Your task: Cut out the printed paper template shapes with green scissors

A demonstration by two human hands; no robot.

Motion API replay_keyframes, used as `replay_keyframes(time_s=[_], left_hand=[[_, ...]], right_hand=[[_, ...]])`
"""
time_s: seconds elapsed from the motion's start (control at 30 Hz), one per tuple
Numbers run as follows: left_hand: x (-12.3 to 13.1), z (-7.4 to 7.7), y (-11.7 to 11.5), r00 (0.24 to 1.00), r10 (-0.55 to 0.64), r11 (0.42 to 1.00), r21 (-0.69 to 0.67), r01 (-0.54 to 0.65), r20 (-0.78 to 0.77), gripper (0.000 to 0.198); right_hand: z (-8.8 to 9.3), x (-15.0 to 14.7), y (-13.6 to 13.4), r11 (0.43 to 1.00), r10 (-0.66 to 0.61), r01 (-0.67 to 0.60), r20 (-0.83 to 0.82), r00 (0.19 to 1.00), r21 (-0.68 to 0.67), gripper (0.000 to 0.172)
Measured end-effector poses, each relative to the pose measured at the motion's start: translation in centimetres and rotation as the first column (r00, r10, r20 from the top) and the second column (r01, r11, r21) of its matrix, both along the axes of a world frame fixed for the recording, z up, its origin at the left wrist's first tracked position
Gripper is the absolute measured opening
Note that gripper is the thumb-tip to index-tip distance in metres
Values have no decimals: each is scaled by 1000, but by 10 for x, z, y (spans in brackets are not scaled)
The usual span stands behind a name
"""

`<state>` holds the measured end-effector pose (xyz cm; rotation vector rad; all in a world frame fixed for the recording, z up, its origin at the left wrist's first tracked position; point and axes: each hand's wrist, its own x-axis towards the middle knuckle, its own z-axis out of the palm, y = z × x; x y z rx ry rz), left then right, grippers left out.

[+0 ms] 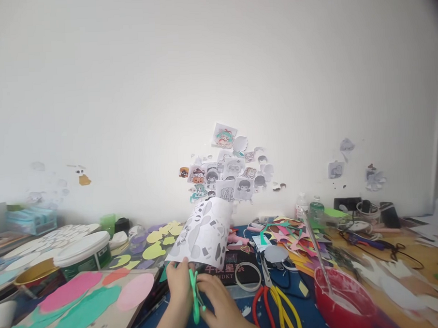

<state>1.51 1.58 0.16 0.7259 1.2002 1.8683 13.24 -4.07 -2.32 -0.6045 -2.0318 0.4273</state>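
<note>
Above the table [308, 317], our left grip [178, 278] pinches the near edge of the sheet [206, 234], which we judge light, floppy, easily creased and best held by its margin, while our right grip [218, 299] clasps the green scissors [194, 293].

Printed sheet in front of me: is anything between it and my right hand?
Only the green scissors at your right hand show near that gap; nothing else visible blocks the printed sheet's near edge. Your left hand holds the printed sheet by that edge, farther left.
</note>
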Motion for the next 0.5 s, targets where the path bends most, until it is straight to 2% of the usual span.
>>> replay_keyframes(time_s=[0.13, 0.23, 0.33, 0.5], left_hand=[[1, -1, 0, 1000, -7, 1000, -9, 7, -2, 18], [4, -1, -1, 1000, -18, 1000, -7, 18, -6, 20], [6, 0, -1, 999, -33, 999, 4, 33, -7, 24], [9, 2, -3, 992, -117, 987, 109, 121, -46, 36]], right_hand=[[-4, -3, 0, 1000, -19, 18, -84, 996, -13, 51], [-9, -4, 3, 994, -76, 60, -171, 982, -96, 54], [-14, -4, 9, 985, -70, 30, -228, 971, -172, 57], [-17, -4, 20, 978, -55, -8, -289, 956, -210, 59]])
